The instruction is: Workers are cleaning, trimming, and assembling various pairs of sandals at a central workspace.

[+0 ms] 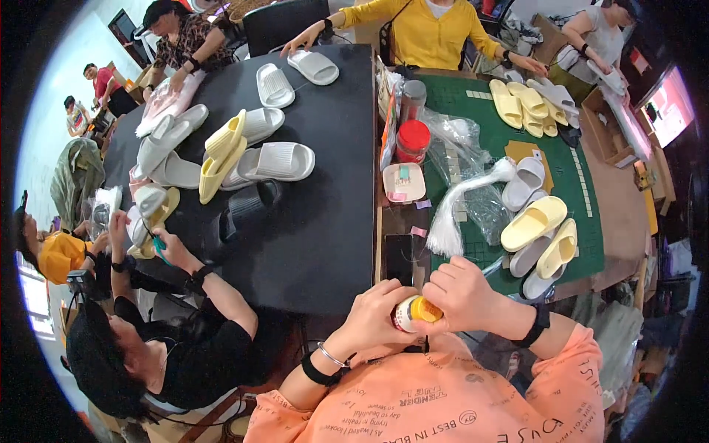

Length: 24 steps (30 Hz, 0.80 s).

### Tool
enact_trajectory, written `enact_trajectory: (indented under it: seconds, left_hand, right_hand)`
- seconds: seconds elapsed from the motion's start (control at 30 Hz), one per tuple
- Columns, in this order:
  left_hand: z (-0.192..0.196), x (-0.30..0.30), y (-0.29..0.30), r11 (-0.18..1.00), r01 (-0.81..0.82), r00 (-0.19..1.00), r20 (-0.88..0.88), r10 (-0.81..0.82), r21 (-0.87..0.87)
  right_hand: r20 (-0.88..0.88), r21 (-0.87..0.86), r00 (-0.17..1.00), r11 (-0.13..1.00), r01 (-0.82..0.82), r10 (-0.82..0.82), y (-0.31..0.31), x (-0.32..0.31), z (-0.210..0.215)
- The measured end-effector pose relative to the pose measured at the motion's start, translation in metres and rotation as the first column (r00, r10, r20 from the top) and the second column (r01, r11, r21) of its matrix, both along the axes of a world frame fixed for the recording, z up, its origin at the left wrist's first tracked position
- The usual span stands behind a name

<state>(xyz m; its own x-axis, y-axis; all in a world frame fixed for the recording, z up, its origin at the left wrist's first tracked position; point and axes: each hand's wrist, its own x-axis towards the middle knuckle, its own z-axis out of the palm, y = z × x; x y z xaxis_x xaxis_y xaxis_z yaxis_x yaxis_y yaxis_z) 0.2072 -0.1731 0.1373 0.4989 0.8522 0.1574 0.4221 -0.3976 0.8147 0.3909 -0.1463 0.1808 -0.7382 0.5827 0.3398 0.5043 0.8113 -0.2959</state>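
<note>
Close to my chest, my left hand (375, 316) is wrapped round a small bottle (402, 314) with a white and red body. The fingers of my right hand (469, 297) close on its yellow-orange cap (426, 310). The bottle lies tilted between both hands, and much of it is hidden. Just beyond my hands, a dark flat object (401, 255) rests at the table edge. A bundle of white strands (449, 221) lies on the green mat (473, 103). Pale yellow slippers (533, 223) and grey slippers sit to the right of it.
A red-lidded jar (413, 140), a grey-lidded container (413, 96) and a square tub (404, 182) stand along the table's divide. White, yellow and black slippers (249, 210) spread over the black table (332, 244) at left. Several people work around; one in black (192, 347) holds scissors.
</note>
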Motion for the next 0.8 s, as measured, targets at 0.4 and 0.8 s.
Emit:
enact_trajectory:
  seconds: [0.4, 0.8]
  left_hand:
    - [-0.007, 0.006, 0.007, 0.983, -0.158, 0.987, 0.002, 0.158, 0.098]
    - [-0.049, -0.043, 0.017, 0.831, -0.556, 0.829, 0.077, 0.554, 0.002]
  right_hand:
    - [-0.025, -0.156, 0.989, 0.978, 0.140, -0.146, 0.001, -0.005, 0.001]
    - [0.011, -0.167, 0.863, 0.850, 0.499, -0.505, 0.115, -0.012, -0.099]
